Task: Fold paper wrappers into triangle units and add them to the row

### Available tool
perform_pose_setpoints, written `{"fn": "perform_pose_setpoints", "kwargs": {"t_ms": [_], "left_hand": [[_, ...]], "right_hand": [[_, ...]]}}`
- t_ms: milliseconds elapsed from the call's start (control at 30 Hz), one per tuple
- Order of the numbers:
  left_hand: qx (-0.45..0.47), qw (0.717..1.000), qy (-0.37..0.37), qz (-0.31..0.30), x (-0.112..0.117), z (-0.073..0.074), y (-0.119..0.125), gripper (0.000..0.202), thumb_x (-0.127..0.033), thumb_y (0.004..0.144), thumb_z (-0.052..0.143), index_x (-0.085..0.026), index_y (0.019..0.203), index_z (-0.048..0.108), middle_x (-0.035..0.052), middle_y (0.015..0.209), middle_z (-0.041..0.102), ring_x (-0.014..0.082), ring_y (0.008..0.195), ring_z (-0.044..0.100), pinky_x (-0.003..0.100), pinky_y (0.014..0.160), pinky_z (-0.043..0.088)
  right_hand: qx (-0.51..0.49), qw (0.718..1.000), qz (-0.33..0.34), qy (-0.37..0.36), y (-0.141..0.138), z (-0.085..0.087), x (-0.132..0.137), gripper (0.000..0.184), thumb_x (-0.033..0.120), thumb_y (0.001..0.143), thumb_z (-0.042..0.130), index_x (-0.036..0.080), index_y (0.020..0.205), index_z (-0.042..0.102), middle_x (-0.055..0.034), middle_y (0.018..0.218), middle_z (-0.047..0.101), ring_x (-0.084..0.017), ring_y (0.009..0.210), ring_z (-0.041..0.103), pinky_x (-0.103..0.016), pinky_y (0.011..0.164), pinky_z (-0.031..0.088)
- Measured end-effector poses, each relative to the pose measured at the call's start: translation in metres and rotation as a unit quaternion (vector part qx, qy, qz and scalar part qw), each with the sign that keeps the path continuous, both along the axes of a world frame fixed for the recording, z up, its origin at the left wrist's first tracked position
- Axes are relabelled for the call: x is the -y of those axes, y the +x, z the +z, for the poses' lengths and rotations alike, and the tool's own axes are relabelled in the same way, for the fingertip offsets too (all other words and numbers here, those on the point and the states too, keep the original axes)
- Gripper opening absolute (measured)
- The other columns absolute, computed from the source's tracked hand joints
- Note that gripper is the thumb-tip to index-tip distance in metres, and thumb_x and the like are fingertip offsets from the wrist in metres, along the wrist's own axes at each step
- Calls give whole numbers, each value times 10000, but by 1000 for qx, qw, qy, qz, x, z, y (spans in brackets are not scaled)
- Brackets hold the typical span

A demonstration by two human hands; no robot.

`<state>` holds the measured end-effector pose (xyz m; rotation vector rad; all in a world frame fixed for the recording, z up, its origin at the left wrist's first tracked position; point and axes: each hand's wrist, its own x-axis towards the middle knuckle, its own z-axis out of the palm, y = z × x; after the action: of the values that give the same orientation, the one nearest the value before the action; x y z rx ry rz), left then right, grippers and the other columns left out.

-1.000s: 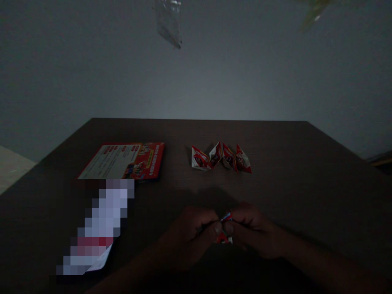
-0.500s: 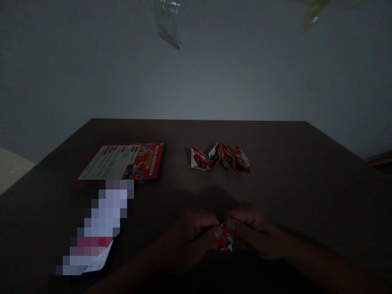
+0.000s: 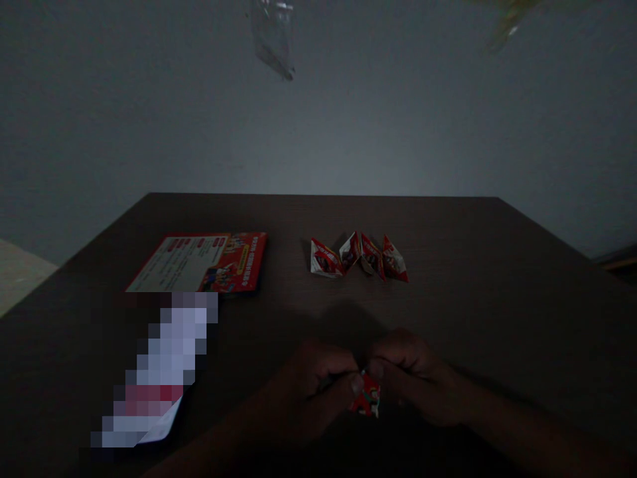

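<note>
Between my two hands is a small piece of red printed paper (image 3: 367, 394) with little coloured figures on it. My left hand (image 3: 318, 382) pinches its left side, thumb on top. My right hand (image 3: 413, 378) is closed on its upper right edge, the thumb close to the left fingertips. The fingers hide the paper's upper part. Farther back on the table, several folded red and white paper pieces (image 3: 350, 253) stand in a zigzag row, with pictures and print on them.
A red booklet (image 3: 261, 262) with a pale text panel lies at the left on the dark wooden table (image 3: 448, 232). Nearer, a lit phone-like screen (image 3: 162, 425) is mostly pixelated. A clear plastic bag (image 3: 273, 40) hangs against the wall (image 3: 398, 119), and a blurred yellowish thing (image 3: 510, 20) shows at upper right.
The red paper sits slightly lower, with a little more of it showing below my fingers. Both hands keep their grip; the other things have not moved.
</note>
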<state>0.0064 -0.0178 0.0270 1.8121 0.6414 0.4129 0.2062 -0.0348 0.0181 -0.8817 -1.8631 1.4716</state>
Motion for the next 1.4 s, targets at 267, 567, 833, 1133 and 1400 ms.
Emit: {"fn": "perform_pose_setpoints", "kwargs": {"t_ms": [267,567,833,1133,1400], "left_hand": [[-6,1000,31,1,0,-3,2,325,-335,937,357,-162,678,451,-51,597,382,78,553,382,202,532,276],[1,1000,27,-1,-2,-2,1,316,-308,931,380,-145,691,507,-48,594,415,73,550,398,188,529,282],[9,999,28,21,-2,-5,1,342,-322,924,391,-147,646,487,-47,572,402,78,535,392,197,518,272],[27,1000,-13,10,-4,-3,0,351,-344,922,394,-148,648,490,-48,559,417,73,517,387,186,497,273],[25,997,-43,64,-3,-4,0,366,-386,914,414,-137,678,543,-51,531,419,65,475,377,177,448,258]], "right_hand": [[-1,1000,2,1,-1,-4,-1,401,380,926,423,165,588,414,66,491,340,-50,434,305,-175,419,250],[32,999,8,42,0,-1,1,348,303,931,425,159,614,427,60,503,366,-48,443,328,-175,437,257],[0,999,14,34,-1,-2,-1,324,303,910,457,150,624,469,47,509,406,-55,451,362,-174,443,277],[4,999,20,42,0,0,2,294,236,900,476,139,624,508,33,468,468,-54,413,420,-163,436,301],[-18,999,33,32,-3,2,0,161,171,883,501,126,764,600,48,524,458,-48,443,391,-155,442,303]]}}
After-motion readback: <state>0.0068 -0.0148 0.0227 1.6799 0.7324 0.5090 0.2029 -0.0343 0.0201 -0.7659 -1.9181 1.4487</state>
